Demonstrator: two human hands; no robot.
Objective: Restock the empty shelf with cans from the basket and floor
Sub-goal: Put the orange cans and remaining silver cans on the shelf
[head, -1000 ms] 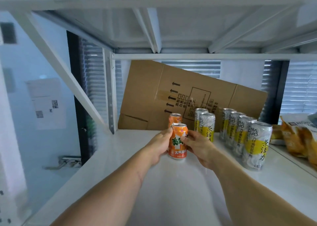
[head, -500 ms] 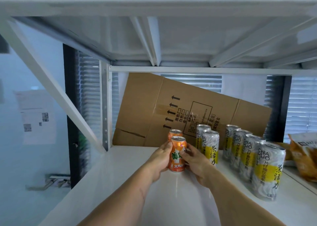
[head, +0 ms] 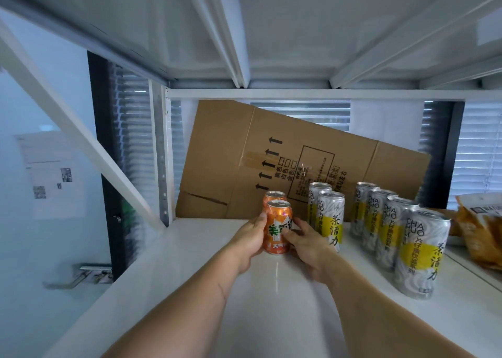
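The front orange can (head: 277, 228) stands upright on the white shelf (head: 168, 273), and I have it between both hands. My left hand (head: 251, 239) wraps its left side, thumb up near the rim, fingers curled behind. My right hand (head: 304, 245) comes in from the right, thumb and fingertips pinched on the lower front of the label. Green characters run across an orange band on that label, partly covered by my fingers, so I cannot read them fully. A second orange can (head: 275, 196) stands directly behind it, touching or nearly so.

Just to the right stands a pair of tall silver-and-yellow cans (head: 330, 222), one behind the other, printed "CHAO" down the side with black characters 茶活力 on the yellow. Further right, a row of four of the same cans (head: 419, 251) runs toward me, reading "CHA HUO LI". Behind everything a flattened cardboard box (head: 244, 156) leans tilted at the back, printed with black arrows and a boxed block of small writing. Orange snack bags (head: 480, 232) lie at the far right.
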